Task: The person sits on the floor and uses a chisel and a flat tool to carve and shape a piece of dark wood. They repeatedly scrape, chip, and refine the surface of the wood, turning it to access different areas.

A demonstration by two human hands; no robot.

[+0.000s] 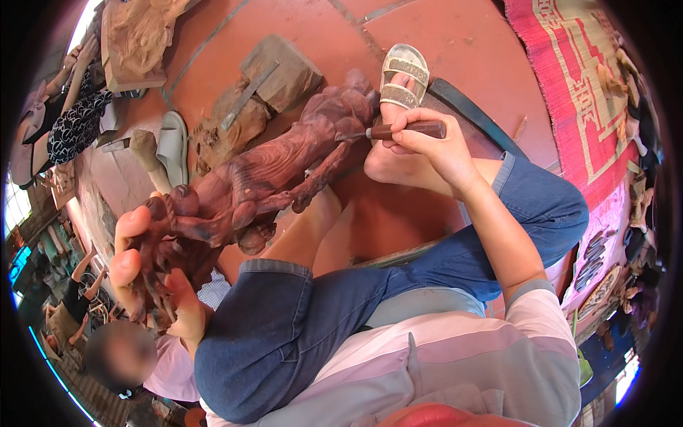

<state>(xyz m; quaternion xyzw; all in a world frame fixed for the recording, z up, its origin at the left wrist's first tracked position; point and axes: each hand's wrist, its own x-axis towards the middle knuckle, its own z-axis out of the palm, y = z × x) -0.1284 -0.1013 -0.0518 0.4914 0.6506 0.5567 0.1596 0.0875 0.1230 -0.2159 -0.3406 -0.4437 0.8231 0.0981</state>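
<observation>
A reddish-brown carved wooden figure [249, 171] lies slanting across my lap, its surface cut with folds and limbs. My left hand [171, 285] is wrapped round its branching lower-left end, thumb on the near side and fingers on the far side. In my right hand [434, 139] is a carving tool with a dark brown handle [420, 129], gripped between thumb and fingers. The tool's thin metal shank [352, 136] points left, and its tip meets the figure near the upper end. The cutting edge is too small to make out.
Beyond the figure, a flat metal tool [249, 96] rests across wood blocks [281, 75]. A wooden mallet [147, 153] and a light sandal [172, 148] are at the left. A red woven mat [569, 78] covers the right. Other people sit at the far left.
</observation>
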